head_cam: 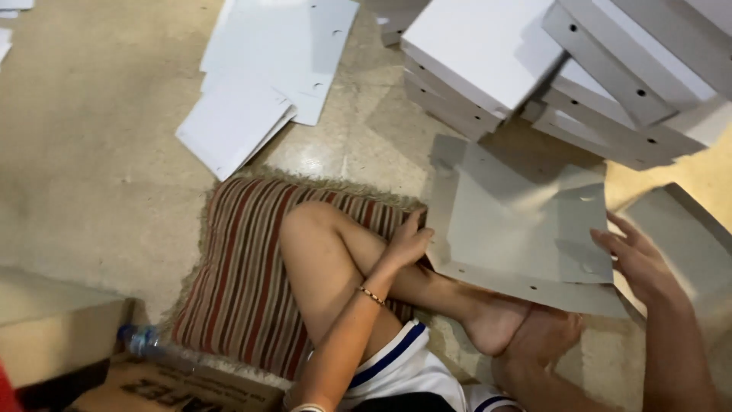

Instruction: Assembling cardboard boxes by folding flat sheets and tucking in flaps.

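A grey cardboard box blank (518,225) with small round holes rests tilted over my crossed legs. My left hand (408,240) grips its left edge with the fingers curled round it. On the right edge sits my right hand (637,263), fingers spread against the cardboard. The blank's flaps are partly folded up along the left and far sides. I sit cross-legged on a striped cushion (244,275), my bare feet under the blank.
Stacks of folded white boxes (488,61) stand at the far right. Flat white cardboard sheets (263,76) lie on the floor at the far left. A plastic bottle (141,339) and a brown carton (175,389) are at the near left. Another grey sheet (686,236) lies right.
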